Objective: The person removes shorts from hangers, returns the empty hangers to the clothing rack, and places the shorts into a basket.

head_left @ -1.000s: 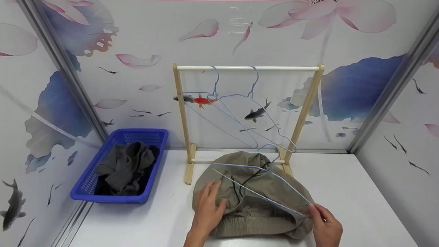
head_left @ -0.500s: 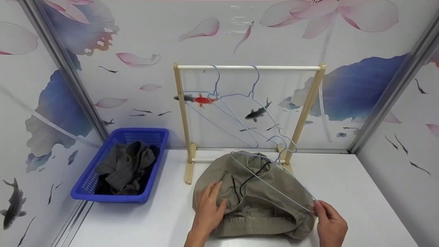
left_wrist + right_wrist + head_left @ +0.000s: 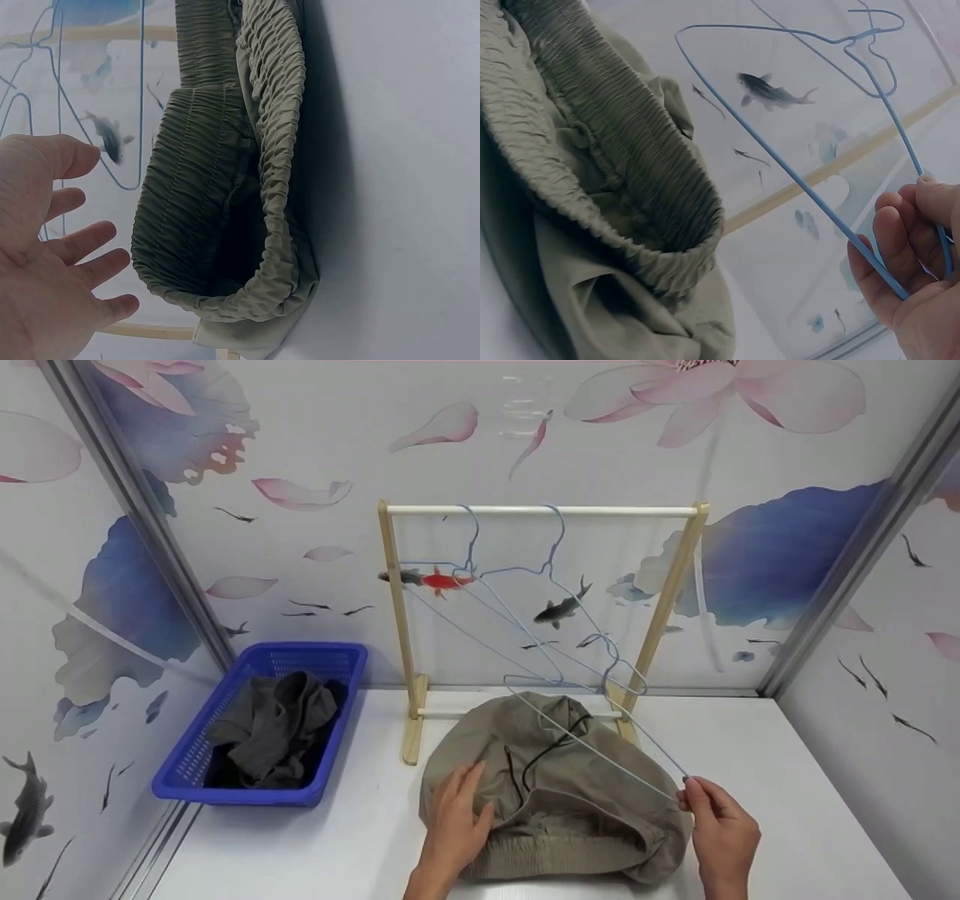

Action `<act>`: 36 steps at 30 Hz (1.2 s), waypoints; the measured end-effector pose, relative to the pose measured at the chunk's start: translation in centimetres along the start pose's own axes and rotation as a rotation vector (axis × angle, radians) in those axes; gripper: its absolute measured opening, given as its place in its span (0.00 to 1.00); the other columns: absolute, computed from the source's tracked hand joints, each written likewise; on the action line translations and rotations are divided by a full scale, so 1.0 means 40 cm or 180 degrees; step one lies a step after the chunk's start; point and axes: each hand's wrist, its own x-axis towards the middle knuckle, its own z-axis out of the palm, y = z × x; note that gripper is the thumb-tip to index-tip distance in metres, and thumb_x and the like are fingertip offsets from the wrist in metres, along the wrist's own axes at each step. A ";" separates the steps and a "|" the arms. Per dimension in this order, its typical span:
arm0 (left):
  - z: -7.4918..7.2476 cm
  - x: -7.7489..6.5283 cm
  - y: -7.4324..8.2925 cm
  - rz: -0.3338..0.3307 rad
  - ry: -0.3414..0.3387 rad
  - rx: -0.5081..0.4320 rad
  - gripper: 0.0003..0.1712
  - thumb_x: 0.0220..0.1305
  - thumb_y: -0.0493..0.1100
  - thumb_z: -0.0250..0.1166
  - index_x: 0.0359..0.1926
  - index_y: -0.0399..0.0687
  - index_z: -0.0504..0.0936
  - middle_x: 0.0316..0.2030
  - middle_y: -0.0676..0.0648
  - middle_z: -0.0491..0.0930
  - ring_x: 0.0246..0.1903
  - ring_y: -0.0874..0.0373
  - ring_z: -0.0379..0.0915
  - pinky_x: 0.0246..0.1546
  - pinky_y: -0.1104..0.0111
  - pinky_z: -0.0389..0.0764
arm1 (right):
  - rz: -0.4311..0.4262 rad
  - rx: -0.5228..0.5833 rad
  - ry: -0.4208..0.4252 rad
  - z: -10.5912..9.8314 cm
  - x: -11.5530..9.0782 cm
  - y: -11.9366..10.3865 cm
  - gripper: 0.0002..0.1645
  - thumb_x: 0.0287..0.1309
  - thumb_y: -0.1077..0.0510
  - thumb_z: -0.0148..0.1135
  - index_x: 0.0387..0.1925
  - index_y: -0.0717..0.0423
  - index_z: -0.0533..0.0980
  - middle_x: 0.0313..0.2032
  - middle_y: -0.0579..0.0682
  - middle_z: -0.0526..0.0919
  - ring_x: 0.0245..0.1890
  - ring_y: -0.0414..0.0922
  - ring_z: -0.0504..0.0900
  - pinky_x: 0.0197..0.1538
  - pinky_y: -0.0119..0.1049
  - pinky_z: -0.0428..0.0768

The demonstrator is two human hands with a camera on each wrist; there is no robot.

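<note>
Olive-green pants [image 3: 480, 727] with an elastic waistband [image 3: 555, 851] and black drawstrings lie bunched on the table, the waist opening toward me. My right hand [image 3: 724, 829] pinches one corner of a blue wire hanger [image 3: 592, 750], thumb on top, in the right wrist view too. The hanger's hook points toward the rack, and its body slants over the pants, outside the waist opening. At the pants' left side is my left hand [image 3: 457, 817], fingers loosely spread. The left wrist view shows that hand [image 3: 60, 247] beside the waistband, holding nothing.
Behind the pants stands a small rack with wooden legs [image 3: 660, 600] and a white rail [image 3: 622, 511]. Two blue hangers hang from its left half. On the left, a blue basket [image 3: 240, 795] holds dark grey clothing [image 3: 277, 727]. Patterned walls enclose the table.
My right hand has lifted the hanger up and slightly right, so its hook now overlaps the hangers on the rack in view. My left hand and the pants have stayed put.
</note>
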 end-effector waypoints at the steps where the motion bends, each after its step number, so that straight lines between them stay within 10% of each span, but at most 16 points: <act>1: -0.001 0.000 0.001 0.0006 0.0001 0.0006 0.32 0.67 0.37 0.69 0.71 0.42 0.73 0.65 0.36 0.73 0.65 0.36 0.69 0.63 0.39 0.69 | -0.0016 0.0017 0.0003 0.002 0.003 -0.005 0.11 0.69 0.65 0.65 0.43 0.73 0.85 0.24 0.39 0.87 0.24 0.30 0.83 0.33 0.20 0.80; 36: -0.026 0.018 0.018 0.0337 0.0052 0.0234 0.26 0.66 0.37 0.68 0.65 0.39 0.79 0.61 0.38 0.77 0.63 0.40 0.73 0.64 0.44 0.70 | -0.0788 0.0421 -0.0276 0.080 0.089 -0.164 0.10 0.70 0.70 0.60 0.45 0.73 0.84 0.26 0.45 0.86 0.25 0.29 0.82 0.33 0.20 0.80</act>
